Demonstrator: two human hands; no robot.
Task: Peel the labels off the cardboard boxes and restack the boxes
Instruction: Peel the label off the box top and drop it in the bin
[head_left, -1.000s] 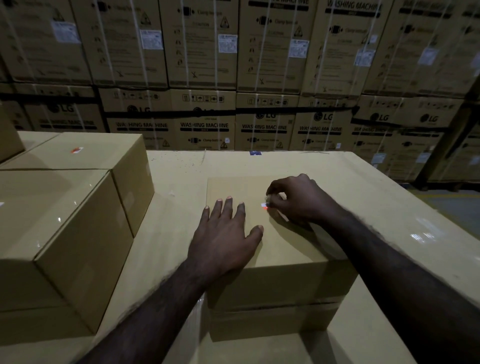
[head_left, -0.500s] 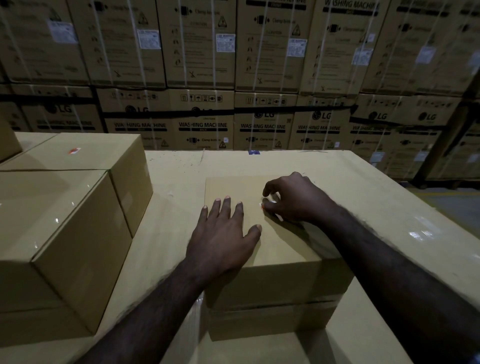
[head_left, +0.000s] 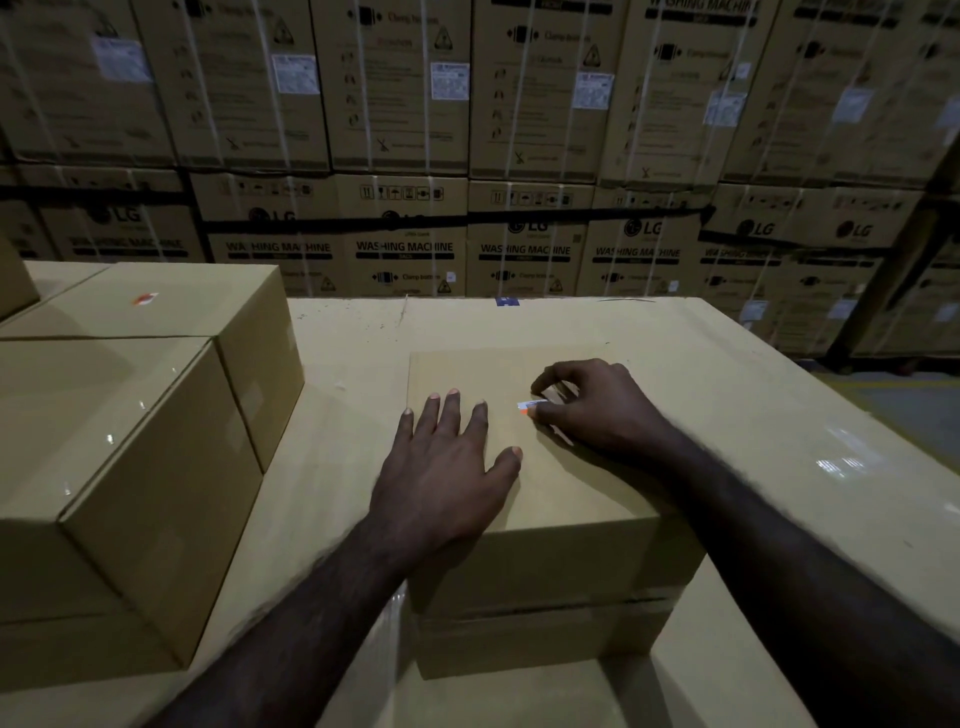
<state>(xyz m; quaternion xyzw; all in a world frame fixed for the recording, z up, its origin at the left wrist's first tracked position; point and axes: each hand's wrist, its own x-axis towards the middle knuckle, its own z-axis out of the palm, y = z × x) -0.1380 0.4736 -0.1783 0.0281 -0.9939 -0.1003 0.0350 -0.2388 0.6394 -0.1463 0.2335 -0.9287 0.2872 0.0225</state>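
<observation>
At far left we see a stacked box (head_left: 171, 306) bearing an orange label (head_left: 144, 298). Our left hand (head_left: 441, 467) lies flat, fingers straight, on the middle box (head_left: 571, 540); our right hand (head_left: 597, 410) pinches its small label (head_left: 531, 405).

The right hand (head_left: 597, 410) covers most of the small label (head_left: 531, 406) on the cardboard box (head_left: 545, 561), and its print is too small to read. Both forearms run off the bottom edge. The near left box (head_left: 130, 499) is cut by the left edge. The washing-machine cartons (head_left: 405, 244) behind are blurred and cropped at the top.
</observation>
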